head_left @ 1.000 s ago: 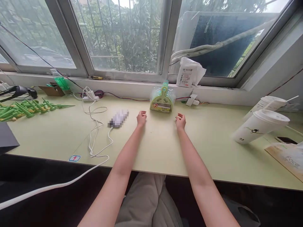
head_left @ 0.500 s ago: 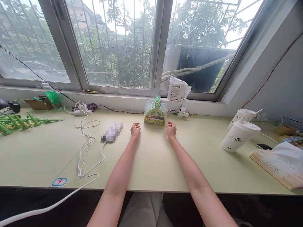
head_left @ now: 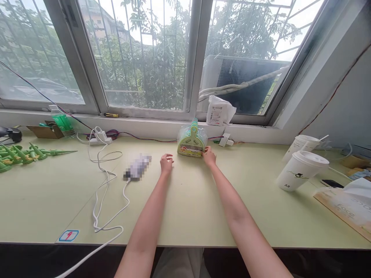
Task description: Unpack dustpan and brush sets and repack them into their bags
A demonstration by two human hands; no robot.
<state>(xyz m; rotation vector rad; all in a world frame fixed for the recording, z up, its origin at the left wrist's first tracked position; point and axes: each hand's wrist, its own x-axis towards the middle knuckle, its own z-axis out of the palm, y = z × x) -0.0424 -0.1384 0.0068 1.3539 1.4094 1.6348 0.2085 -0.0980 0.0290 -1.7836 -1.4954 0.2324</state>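
- Whereabouts of the green dustpan-and-brush stack (head_left: 192,143)?
- Upright on the table (head_left: 197,208), just below the windowsill (head_left: 156,123).
- Right hand (head_left: 208,156)?
- At the stack's right edge; pinching or merely touching, impossible to tell.
- Left hand (head_left: 166,165)?
- Loosely spread, left of the stack, near but apart.

Now touching the lower right edge of the green dustpans (head_left: 190,143) with the right hand (head_left: 209,157), held just beside them half a second earlier.
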